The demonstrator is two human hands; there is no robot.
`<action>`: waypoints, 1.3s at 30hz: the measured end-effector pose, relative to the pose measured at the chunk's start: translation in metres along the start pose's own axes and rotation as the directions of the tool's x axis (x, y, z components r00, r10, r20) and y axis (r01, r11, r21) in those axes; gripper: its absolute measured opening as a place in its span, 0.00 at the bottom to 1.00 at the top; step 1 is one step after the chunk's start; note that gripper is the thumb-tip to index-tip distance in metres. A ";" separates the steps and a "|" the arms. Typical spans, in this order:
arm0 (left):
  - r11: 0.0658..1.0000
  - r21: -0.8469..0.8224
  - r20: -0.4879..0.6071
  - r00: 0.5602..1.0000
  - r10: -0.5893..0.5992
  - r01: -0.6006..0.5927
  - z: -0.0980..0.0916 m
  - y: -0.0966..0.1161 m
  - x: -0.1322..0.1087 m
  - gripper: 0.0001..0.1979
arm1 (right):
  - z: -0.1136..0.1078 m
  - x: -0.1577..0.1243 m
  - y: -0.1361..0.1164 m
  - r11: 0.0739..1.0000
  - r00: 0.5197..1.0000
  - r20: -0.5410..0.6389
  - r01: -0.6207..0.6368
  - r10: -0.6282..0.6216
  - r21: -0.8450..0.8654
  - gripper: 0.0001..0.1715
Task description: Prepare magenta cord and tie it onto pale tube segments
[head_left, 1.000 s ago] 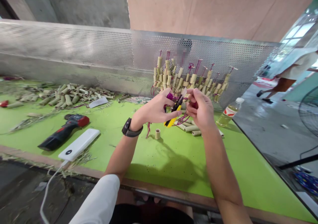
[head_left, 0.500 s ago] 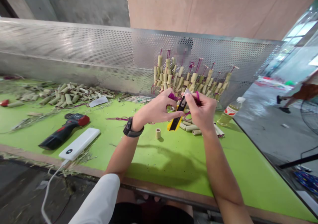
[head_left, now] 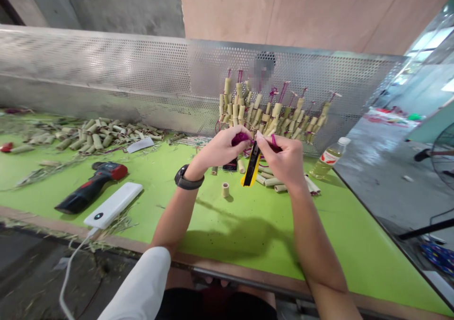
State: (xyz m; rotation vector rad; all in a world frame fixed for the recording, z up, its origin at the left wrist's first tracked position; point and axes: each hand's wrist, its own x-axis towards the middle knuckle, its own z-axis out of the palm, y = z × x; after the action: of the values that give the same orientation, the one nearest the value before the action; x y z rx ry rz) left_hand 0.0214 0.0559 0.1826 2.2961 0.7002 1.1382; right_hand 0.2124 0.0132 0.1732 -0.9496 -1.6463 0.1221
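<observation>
My left hand (head_left: 225,147) is closed around a bundle of purple string (head_left: 241,139). A yellow and black box cutter (head_left: 251,166) hangs handle-down from my right hand (head_left: 283,156), whose thumb and fingers pinch it near its top. Purple string also loops over a finger of that hand. The fingertips of both hands almost meet above the table. Below them a short bamboo tube (head_left: 225,190) stands upright on the green tabletop (head_left: 241,244). Several longer bamboo tubes (head_left: 272,182) lie just beyond the cutter.
Strung bamboo pieces (head_left: 275,114) hang on a perforated metal panel (head_left: 152,69). A pile of cut tubes (head_left: 95,135) lies at the left, behind a cordless drill (head_left: 94,185) and a white power bank (head_left: 114,205) with a cable. A bottle (head_left: 329,159) stands near the right edge.
The box cutter has swung more upright. My left hand has lifted off its handle, and its fingers have curled round the purple string. My right hand has shifted slightly left.
</observation>
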 end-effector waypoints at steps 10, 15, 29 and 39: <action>0.978 -0.166 0.045 0.992 -0.121 0.127 0.004 0.001 0.003 0.05 | 0.005 0.001 0.009 0.998 0.999 -0.012 -0.050 0.050 0.024 0.21; 0.935 -0.267 0.001 0.970 -0.241 0.233 0.007 0.001 0.002 0.03 | 0.009 0.000 0.012 0.990 0.991 -0.042 -0.127 0.130 0.068 0.17; 0.939 -0.324 -0.101 0.983 -0.154 0.114 0.009 -0.005 0.006 0.08 | 0.019 0.002 0.009 0.913 0.936 -0.099 -0.301 0.338 0.277 0.15; 0.972 -0.213 -0.084 0.989 -0.124 0.103 0.007 -0.002 0.005 0.10 | 0.016 0.006 0.007 0.788 0.888 0.004 -0.411 0.461 0.459 0.18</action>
State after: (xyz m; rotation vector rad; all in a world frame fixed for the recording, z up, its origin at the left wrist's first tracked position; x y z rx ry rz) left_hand 0.0293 0.0596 0.1805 2.0125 0.7036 1.2147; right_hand 0.2023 0.0278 0.1695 -0.9377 -1.1906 0.7289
